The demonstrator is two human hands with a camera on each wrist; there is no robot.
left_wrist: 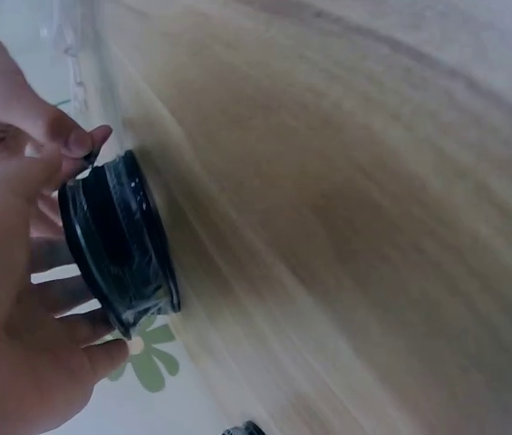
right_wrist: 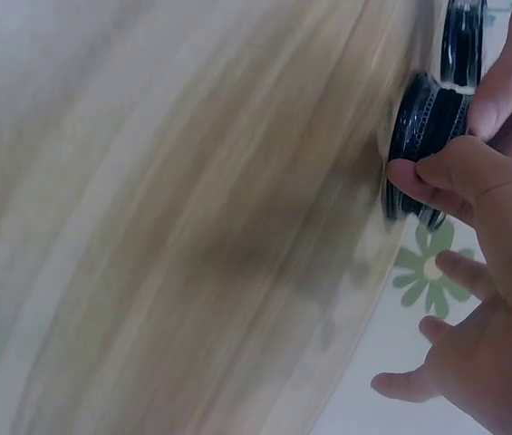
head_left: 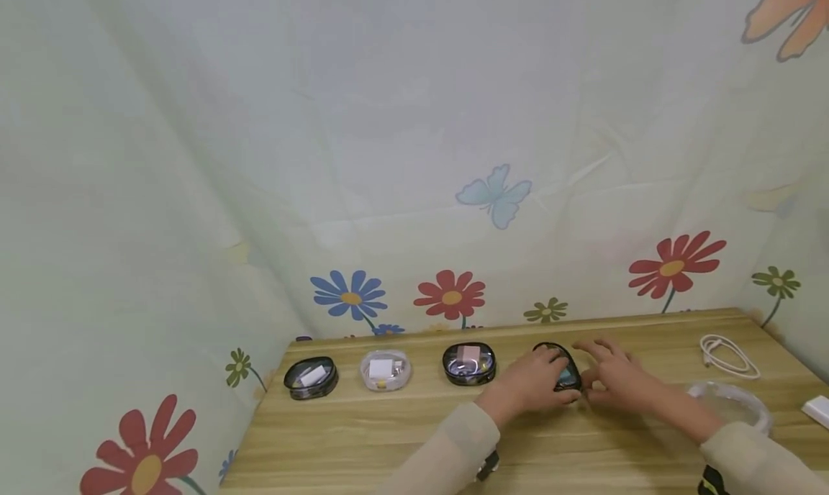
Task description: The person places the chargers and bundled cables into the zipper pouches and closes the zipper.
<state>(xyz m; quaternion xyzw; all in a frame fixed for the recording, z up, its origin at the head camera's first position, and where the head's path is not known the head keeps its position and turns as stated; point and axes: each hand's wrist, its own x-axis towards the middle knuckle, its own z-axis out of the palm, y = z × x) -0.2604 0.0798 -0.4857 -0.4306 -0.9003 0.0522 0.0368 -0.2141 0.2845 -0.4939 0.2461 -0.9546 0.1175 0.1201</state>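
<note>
A small oval zip case [head_left: 569, 377] with a black rim and see-through sides stands on the wooden table. My left hand [head_left: 527, 381] grips it from the left, fingers over its far side. From the right, my right hand [head_left: 618, 381] reaches to the case's end. Its thumb and forefinger pinch the small dark zipper pull [left_wrist: 91, 159], while its other fingers spread apart in the right wrist view. The case [right_wrist: 416, 122] shows its zip band edge-on there. What lies inside it is mostly hidden by my left hand.
Left of my hands stand a black-rimmed case [head_left: 469, 364], a clear white case [head_left: 385, 370] and another black-rimmed case [head_left: 311, 378], each with small items inside. Toward the right lie a coiled white cable [head_left: 745, 369], a clear pouch [head_left: 754, 405] and a white block [head_left: 817, 410]. Flowered cloth hangs behind.
</note>
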